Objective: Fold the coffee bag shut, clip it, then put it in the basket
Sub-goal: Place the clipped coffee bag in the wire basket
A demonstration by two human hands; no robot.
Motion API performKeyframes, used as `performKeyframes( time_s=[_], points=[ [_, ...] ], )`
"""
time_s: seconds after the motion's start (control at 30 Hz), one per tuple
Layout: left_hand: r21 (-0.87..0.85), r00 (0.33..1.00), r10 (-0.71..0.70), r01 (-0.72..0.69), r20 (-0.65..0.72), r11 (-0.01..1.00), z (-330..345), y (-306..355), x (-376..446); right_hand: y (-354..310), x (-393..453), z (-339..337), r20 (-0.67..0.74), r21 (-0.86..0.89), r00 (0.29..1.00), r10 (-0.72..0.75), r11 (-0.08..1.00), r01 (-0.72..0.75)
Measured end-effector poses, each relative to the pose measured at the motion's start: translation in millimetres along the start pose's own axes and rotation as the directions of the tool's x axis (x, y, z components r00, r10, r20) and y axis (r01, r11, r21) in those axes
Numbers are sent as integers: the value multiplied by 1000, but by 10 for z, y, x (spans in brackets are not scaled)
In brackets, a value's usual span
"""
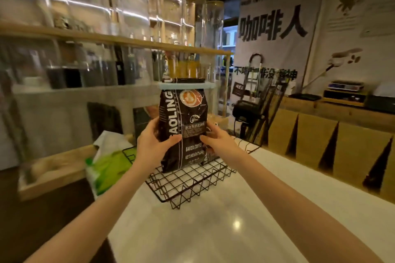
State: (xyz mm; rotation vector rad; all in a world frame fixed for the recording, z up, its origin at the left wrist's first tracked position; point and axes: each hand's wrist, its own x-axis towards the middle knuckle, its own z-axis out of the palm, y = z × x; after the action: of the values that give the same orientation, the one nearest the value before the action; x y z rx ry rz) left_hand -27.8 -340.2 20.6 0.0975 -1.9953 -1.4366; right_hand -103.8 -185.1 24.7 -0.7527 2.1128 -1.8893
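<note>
Left hand [157,142] and right hand [215,137] clasped the clipped coffee bag [183,128] upright; base apparently inside the wire basket [188,186] near the counter's [213,230] far edge. Risk: top-heavy bag toppling over the low rim.

Coffee shop counter, tall glass jars [170,17] on shelf, coffee-themed wall banner [272,34], scale [345,86]

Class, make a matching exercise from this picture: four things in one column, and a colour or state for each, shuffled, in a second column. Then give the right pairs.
Things:
1. coffee bag
2. clip
3. basket
4. packet

Descriptions:
A. black wire, standing on the white counter
B. green and white, left of the basket
C. pale blue, clamped across a folded top
D. dark, held upright by left hand and right hand

Pairs: 1-D, 2-C, 3-A, 4-B
</note>
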Motion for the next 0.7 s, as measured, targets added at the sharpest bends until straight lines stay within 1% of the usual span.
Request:
performKeyframes(
  time_s=[0.07,0.13,0.2,0.27,0.33,0.5,0.6,0.7],
  points=[
    [-12,998,-59,59,-7,998,-5,-168,58,93,166,127,-28,-20,998,47,999,-48],
    [28,993,-121,122,-10,992,6,-323,114,185,291,215,-66,-47,993,98,994,-101],
    [146,987,-163,161,-2,976,5,-464,173,263,379,276,-56,-63,990,126,990,-129],
    [270,981,-191,175,34,947,-9,-576,224,359,456,322,-33,-131,986,163,977,-165],
    [332,975,-215,186,51,925,-28,-668,282,431,509,373,-15,-173,982,187,967,-187],
    [395,970,-244,226,-6,890,-27,-815,395,531,543,423,35,-255,985,169,955,-155],
    [427,965,-260,250,-36,869,-16,-874,456,596,572,434,63,-374,985,161,919,-126],
    [464,950,-312,292,-35,837,-13,-938,519,611,584,449,91,-472,982,164,875,-102]
  ],
)
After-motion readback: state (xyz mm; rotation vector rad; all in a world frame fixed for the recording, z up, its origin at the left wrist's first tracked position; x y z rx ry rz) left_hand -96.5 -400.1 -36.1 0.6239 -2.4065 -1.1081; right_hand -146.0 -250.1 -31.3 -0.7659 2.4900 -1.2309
